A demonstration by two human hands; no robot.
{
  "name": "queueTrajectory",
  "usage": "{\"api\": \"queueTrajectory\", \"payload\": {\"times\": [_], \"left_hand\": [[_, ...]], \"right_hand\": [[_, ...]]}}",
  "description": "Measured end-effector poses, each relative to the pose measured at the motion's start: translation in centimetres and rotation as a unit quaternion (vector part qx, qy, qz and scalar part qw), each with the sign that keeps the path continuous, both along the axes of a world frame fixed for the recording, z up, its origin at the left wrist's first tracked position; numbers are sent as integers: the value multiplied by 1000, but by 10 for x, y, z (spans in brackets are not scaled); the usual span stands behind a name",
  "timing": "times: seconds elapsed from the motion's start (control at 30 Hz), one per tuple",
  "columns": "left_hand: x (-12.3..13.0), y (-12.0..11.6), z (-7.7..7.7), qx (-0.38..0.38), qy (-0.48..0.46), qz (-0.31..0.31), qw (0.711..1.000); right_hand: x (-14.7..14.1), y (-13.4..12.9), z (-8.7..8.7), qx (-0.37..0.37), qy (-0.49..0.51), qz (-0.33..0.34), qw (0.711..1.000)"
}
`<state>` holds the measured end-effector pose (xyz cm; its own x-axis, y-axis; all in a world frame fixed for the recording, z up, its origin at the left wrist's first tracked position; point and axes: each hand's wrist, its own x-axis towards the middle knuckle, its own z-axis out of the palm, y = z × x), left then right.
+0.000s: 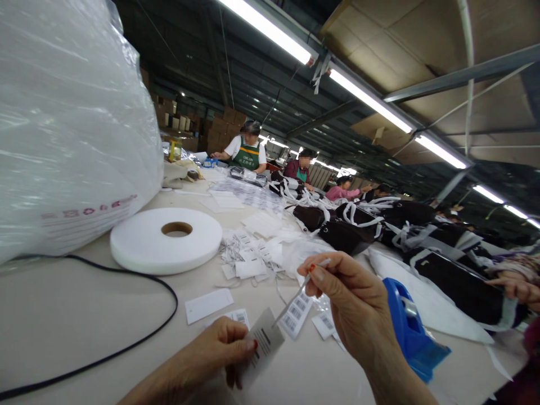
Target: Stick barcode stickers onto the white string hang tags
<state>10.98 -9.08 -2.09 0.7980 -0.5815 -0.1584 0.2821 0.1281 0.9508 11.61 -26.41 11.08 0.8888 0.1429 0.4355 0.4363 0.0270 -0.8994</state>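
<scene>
Bottom center of frame, left hand (pixel 230 346) has its grip pinched on a printed tag (pixel 264 343), thumb on the text side, tag tilted over the table (pixel 105 298); edge hold probably keeps most print uncovered and the top corner free. Right hand (pixel 358 304), right of center, grip closed thumb-to-fingers on a thin pale cord (pixel 291 304) that runs down to that corner, likely held up so it stays straight; can't tell if it's threaded through. Just beyond the tag, barcode labels (pixel 297 315) lie face up, readable side showing, presumably. Blank white tag (pixel 208 305) left of those, blue tape dispenser (pixel 403 315) right of the right wrist, seemingly parked within reach. Mid-frame, loose heap of tags (pixel 248 256), strings tangled; white roll (pixel 139 239) flat on its side left of it, so it can't roll. Farther, right of center, dark bags (pixel 346 233) piled, handles wrapped white, maybe for protection. Upper middle, co-worker in green apron (pixel 247 154).
</scene>
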Motion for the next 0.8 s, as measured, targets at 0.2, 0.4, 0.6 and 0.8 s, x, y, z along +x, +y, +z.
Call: {"api": "queueTrajectory", "payload": {"times": [0.2, 0.4, 0.6, 0.8], "left_hand": [[-10, 4, 7, 124, -195, 174, 957], [-29, -18, 17, 7, -297, 357, 886], [-34, -37, 14, -36, -248, 360, 899], [-33, -29, 16, -66, -86, 228, 968]], "right_hand": [[-5, 3, 8, -3, -2, 4, 1000], [-9, 14, 4, -26, 16, 17, 999], [-10, 35, -1, -44, 37, 51, 997], [4, 44, -1, -63, 9, -3, 998]]}}
